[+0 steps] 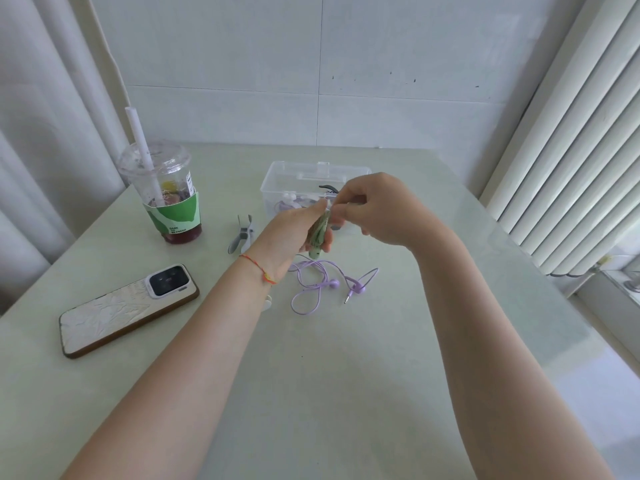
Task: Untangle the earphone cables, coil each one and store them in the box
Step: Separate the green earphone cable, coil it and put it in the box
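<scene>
Hands meet in the air just in front of the clear plastic storage box (277, 178), which stands open toward the far side of the pale green table (346, 375). The left hand (291, 233) is curled round a small bundle of pale green earphone cable (319, 233), holding the loops together so they cannot spring apart. The right hand (377, 209) pinches something thin at the top of that bundle, probably the loose end or a tie being wound on to lock the coil; the detail is too small to be sure. Working this close to the box likely keeps the drop-in short once the coil is fastened.

Inside the box lie a white and a lilac earphone set, apparently already stored. A lilac earphone cable (313, 285) sprawls loose on the table nearer the person than the box, plug and buds spread out, seemingly set aside for its turn.

Left of the box lie grey-handled clippers (242, 235), further left a lidded plastic drink cup with a white straw (166, 199), and nearer the person a white-backed phone (128, 310).
</scene>
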{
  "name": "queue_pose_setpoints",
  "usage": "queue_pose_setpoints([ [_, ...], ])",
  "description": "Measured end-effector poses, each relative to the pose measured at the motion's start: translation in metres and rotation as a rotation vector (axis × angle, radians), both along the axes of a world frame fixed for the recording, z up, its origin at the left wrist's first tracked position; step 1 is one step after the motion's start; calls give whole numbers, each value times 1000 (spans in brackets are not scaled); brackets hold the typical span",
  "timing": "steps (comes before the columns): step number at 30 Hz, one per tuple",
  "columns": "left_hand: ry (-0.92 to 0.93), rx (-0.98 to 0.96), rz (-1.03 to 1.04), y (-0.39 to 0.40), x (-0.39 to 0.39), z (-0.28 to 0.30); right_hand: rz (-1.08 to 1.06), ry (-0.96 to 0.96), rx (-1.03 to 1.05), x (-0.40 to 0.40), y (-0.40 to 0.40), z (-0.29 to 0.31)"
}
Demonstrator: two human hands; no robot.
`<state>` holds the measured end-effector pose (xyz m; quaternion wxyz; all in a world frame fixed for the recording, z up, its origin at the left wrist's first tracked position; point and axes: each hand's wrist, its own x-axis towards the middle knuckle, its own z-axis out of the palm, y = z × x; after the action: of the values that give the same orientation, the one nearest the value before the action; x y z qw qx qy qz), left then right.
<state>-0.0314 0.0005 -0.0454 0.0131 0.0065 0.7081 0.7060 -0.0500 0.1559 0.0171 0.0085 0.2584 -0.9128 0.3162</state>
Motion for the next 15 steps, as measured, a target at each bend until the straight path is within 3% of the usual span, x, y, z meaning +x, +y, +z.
queue_pose_setpoints([
  [6, -8, 109, -191, -2, 4, 7, -46, 9, -115, -7, 1, -4],
  [11, -52, 222, -231, -10, 5, 9, -84, 45, -209, -6, -2, -7],
  [15, -77, 306, -262, -11, 6, 13, -10, -43, -284, -1, -1, -5],
])
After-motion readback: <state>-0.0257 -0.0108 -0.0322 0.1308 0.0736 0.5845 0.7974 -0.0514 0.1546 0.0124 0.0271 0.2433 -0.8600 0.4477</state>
